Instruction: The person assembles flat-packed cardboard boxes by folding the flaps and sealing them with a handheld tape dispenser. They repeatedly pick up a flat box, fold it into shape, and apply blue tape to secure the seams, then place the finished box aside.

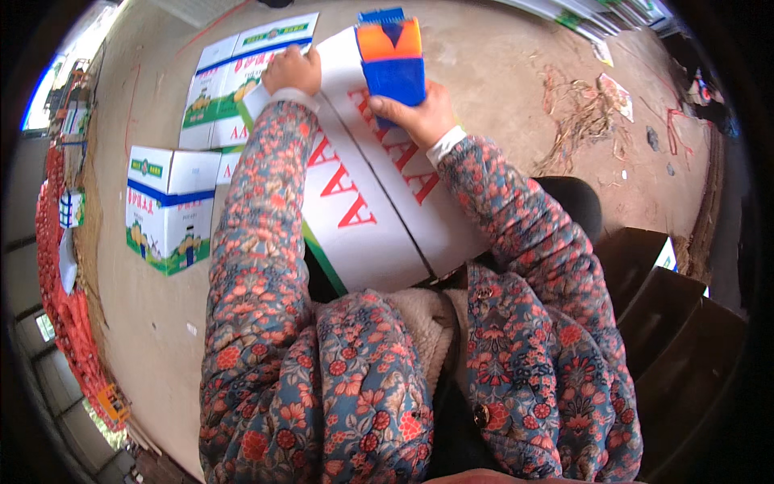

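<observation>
A white carton (379, 234) with red lettering and a green lower edge lies in front of me, a dark seam running along its upper face. At its far left corner my left hand (292, 74) is closed, with curled fingers gripping the carton's edge; the fingertips are hidden. My right hand (423, 117) wraps round a blue and orange tape dispenser (393, 64) at the carton's far end, over the seam. Any tape under the dispenser cannot be made out.
Printed cartons (171, 206) stand on the floor to the left, with more (250, 68) beyond them. Red mesh sacks (60, 266) line the left wall. Loose straw-coloured strands (584, 117) litter the floor at far right. Open brown cartons (657, 315) are on my right.
</observation>
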